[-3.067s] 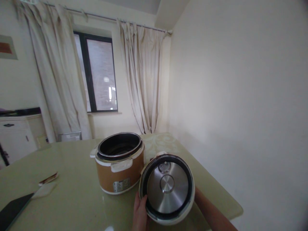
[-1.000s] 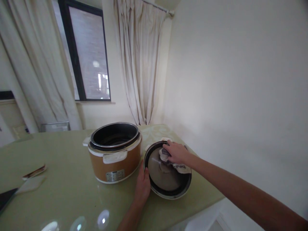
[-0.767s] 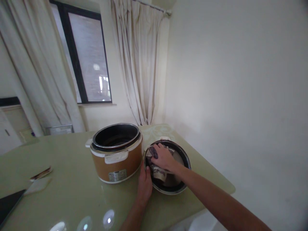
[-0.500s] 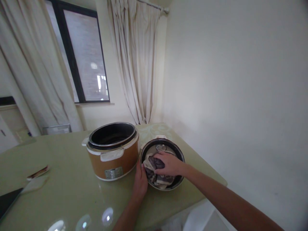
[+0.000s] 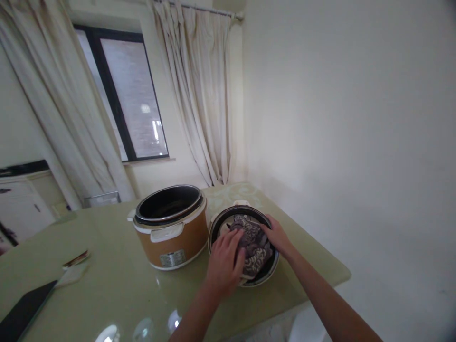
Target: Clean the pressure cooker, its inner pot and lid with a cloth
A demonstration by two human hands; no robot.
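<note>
An upturned rice cooker lid (image 5: 223, 222), steel inside with a dark rim, lies on the green glass table right of the open orange cooker (image 5: 171, 231). A dark patterned cloth (image 5: 255, 248) lies bunched inside the lid. My left hand (image 5: 223, 260) rests on the cloth's left side, fingers curled over it and pressing down. At the lid's right rim my right hand (image 5: 276, 236) is closed, fingers on the edge beside the cloth.
The table (image 5: 117, 289) ends close to the white wall on the right, its front edge just below the lid. A dark flat device (image 5: 22, 311) and small flat items (image 5: 75, 266) lie at the far left. Curtains and a window stand behind.
The cloth has gone from under my right hand to under my left. My left hand left the lid's left rim; my right hand moved to the right rim.
</note>
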